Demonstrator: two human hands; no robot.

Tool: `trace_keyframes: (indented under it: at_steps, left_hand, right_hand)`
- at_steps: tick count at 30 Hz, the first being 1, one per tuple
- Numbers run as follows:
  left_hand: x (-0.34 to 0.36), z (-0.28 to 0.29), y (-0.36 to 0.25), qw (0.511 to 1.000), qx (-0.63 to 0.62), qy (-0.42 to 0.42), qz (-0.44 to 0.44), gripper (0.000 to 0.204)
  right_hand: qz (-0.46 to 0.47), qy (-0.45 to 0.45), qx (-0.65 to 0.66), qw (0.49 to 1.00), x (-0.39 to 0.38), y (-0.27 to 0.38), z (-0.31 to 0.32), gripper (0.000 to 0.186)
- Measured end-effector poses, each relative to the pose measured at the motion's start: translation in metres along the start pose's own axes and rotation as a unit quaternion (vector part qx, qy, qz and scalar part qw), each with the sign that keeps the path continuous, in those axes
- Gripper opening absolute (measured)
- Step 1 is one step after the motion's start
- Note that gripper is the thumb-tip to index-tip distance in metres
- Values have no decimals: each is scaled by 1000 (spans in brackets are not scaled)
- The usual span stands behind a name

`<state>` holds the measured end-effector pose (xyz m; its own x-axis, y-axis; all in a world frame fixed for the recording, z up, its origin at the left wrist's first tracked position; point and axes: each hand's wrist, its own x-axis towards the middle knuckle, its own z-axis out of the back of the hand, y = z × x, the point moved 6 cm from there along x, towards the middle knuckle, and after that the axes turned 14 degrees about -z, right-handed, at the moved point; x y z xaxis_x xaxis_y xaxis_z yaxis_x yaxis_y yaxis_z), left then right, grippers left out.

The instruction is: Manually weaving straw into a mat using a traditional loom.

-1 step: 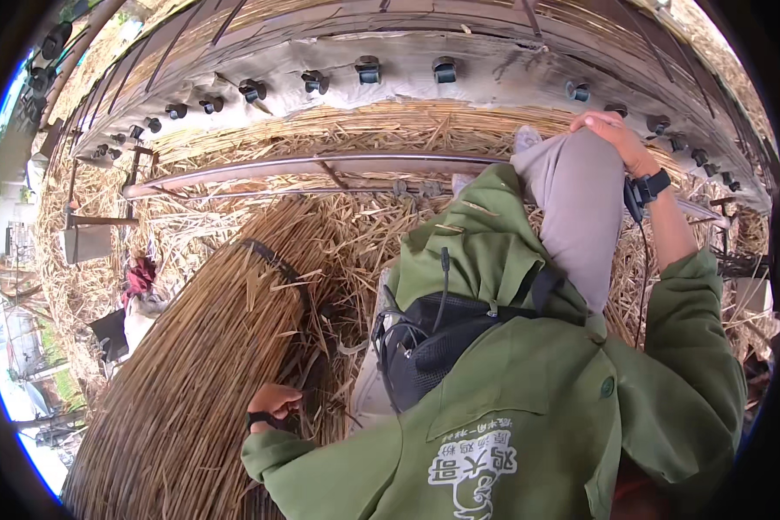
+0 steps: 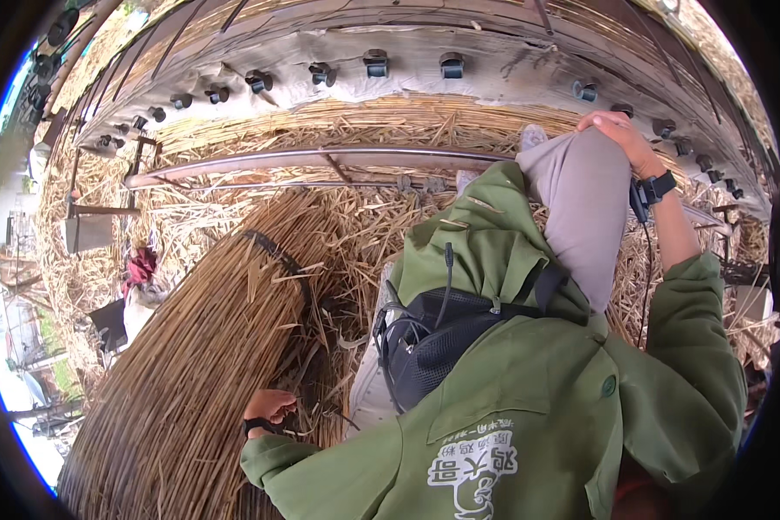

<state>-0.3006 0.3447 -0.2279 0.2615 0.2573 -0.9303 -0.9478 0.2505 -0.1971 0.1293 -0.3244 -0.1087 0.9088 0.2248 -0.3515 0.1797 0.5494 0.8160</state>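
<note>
While my right hand (image 2: pixel 620 137) drapes loose fingers over my knee (image 2: pixel 572 173), my nearer left hand (image 2: pixel 270 406) curls, grip impossible to tell, at the right edge of the reed bundle (image 2: pixel 191 364), whose length slants forward-right.

Reed bundle (image 2: pixel 182 373): is lying left of the person (image 2: pixel 546 381), loose straw (image 2: pixel 208 221) spreading beyond.
Left hand (image 2: pixel 270 404): is sitting at the bundle's right edge.
Right hand (image 2: pixel 617 132): is resting on a knee (image 2: pixel 585 173).
Rail (image 2: pixel 407 159): is running crosswise ahead, before a beam (image 2: pixel 503 74).
</note>
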Motion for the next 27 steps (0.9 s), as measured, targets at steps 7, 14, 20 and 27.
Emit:
trace_keyframes:
  at_steps: [7, 14, 20, 27]
  left_hand:
    - [-49, 31, 119, 722, -536, -364, -242, 59]
    - [-45, 66, 96, 661, -535, -370, -374, 53]
    - [-34, 62, 85, 649, -557, -417, -307, 45]
    - [-22, -52, -33, 917, -251, -40, -307, 25]
  right_hand:
    - [13, 10, -19, 1000, 13, 3, -3, 34]
    - [-3, -4, -46, 999, 6, 4, 1, 36]
    - [-19, -14, -29, 999, 1, 2, 5, 36]
    - [-20, -10, -28, 999, 1, 3, 4, 36]
